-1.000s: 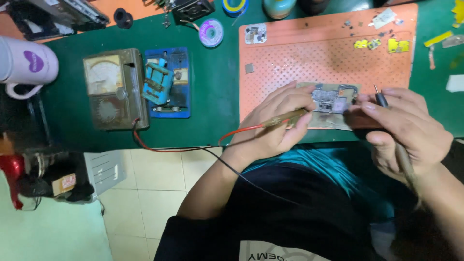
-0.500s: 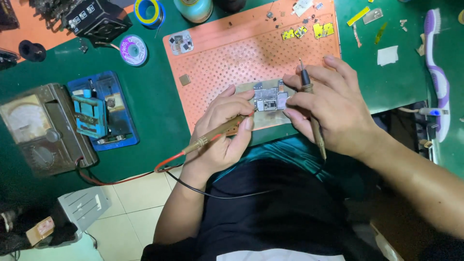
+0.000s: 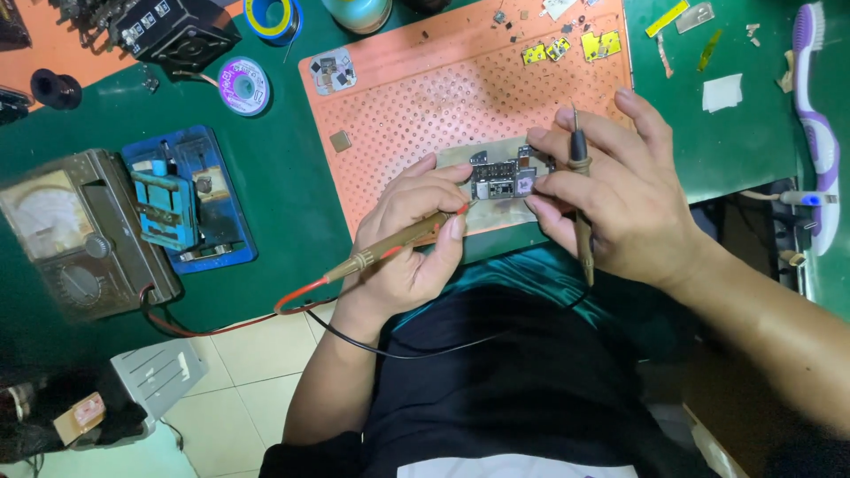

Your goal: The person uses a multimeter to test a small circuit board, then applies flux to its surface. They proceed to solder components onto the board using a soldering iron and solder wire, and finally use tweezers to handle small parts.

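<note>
meter dial face (image 3: pixel 44 215) | pale, rectangular | far left on bench

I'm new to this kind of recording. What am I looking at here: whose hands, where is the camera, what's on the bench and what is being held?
There is no machine: a person works with two bare hands, and the single camera sits on their head, looking down, so the dark shirt fills the bottom of the picture. The left hand holds a red test probe, its tip at a small circuit board. The right hand steadies that board and holds a black probe. The board lies on an orange perforated mat over a green bench cover. The red lead runs to an analog meter at the left. Beside it sits a blue board holder, with solder spools farther up and a purple toothbrush at the right.
</note>
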